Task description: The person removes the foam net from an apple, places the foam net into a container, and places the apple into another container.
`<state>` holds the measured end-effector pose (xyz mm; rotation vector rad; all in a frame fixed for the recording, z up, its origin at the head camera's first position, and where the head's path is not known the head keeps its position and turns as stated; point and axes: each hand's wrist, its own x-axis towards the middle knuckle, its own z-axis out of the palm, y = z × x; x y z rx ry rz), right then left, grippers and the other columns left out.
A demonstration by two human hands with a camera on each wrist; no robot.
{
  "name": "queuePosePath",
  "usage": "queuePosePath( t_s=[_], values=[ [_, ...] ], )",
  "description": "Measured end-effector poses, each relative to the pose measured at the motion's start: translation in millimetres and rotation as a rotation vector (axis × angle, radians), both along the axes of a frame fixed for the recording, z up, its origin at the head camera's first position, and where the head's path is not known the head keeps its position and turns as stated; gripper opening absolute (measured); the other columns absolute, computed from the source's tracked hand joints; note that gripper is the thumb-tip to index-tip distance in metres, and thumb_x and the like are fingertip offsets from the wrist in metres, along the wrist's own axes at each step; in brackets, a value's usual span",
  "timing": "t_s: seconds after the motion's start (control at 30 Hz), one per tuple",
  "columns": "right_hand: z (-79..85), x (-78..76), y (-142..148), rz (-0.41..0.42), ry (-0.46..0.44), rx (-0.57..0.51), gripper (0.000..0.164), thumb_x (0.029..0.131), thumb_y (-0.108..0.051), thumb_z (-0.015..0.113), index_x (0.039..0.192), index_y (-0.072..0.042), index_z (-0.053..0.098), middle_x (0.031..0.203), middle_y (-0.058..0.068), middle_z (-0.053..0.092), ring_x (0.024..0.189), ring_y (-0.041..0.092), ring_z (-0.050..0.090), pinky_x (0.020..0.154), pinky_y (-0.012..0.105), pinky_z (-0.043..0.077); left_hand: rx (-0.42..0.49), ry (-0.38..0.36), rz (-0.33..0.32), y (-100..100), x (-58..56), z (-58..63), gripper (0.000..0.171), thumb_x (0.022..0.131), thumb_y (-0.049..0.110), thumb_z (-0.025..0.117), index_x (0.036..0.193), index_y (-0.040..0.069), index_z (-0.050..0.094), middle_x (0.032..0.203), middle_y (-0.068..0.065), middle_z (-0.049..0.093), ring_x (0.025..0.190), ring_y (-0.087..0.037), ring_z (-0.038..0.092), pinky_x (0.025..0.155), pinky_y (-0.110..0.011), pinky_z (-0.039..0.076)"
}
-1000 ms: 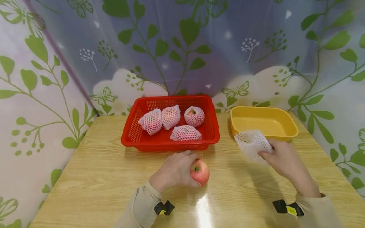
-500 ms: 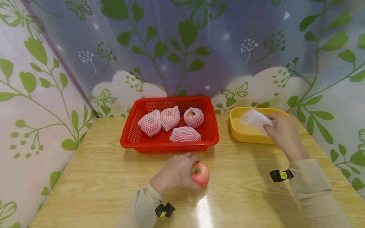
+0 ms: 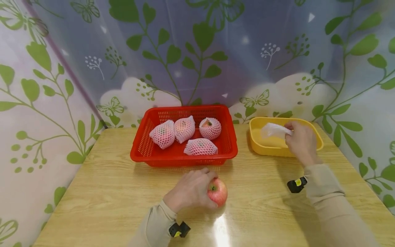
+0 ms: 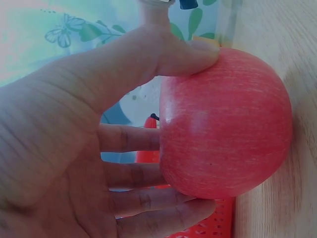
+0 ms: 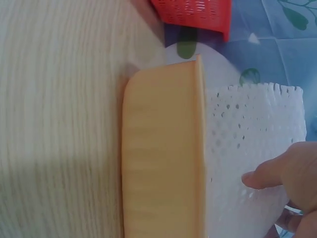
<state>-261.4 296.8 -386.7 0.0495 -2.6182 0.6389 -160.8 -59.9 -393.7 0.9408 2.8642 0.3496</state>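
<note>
R hand (image 3: 302, 140) w/ net (image 3: 274, 130) now fwd over tub rim (image 3: 268, 149), well off apple (image 3: 218, 192)

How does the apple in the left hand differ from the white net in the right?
The apple is red and rounded; the net is white and looks flattened. The apple's skin looks smooth, while the net is dotted with holes. The apple sits in front of the red basket; the net shows above the yellow tub's rim. Both are held in the hands.
</note>
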Motion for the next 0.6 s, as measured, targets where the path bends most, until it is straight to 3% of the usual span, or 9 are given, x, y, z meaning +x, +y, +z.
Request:
queuePosePath(
  t_s=[0.23, 0.6],
  values=[
    [-6.9, 0.6, 1.7, -0.015, -0.004, 0.016, 0.022, 0.091, 0.0, 0.062, 0.11, 0.009, 0.067, 0.102, 0.032, 0.069, 0.08, 0.046, 0.062, 0.068, 0.054, 0.047, -0.002, -0.005, -0.002, 1.7, -1.1, -1.0, 0.07, 0.069, 0.053, 0.084, 0.125, 0.015, 0.064, 0.11, 0.002, 0.065, 0.088, -0.017, 0.063, 0.078, -0.032, 0.054],
    [-21.7, -3.6, 2.9, -0.005, -0.051, 0.058, 0.023, 0.092, -0.002, 0.064, 0.112, 0.009, 0.068, 0.102, 0.031, 0.07, 0.082, 0.046, 0.063, 0.069, 0.056, 0.049, -0.019, 0.013, -0.011, 3.6, -0.3, -4.2, 0.069, 0.066, 0.052, 0.085, 0.122, 0.016, 0.066, 0.106, 0.002, 0.065, 0.086, -0.019, 0.064, 0.076, -0.033, 0.053]
  ],
)
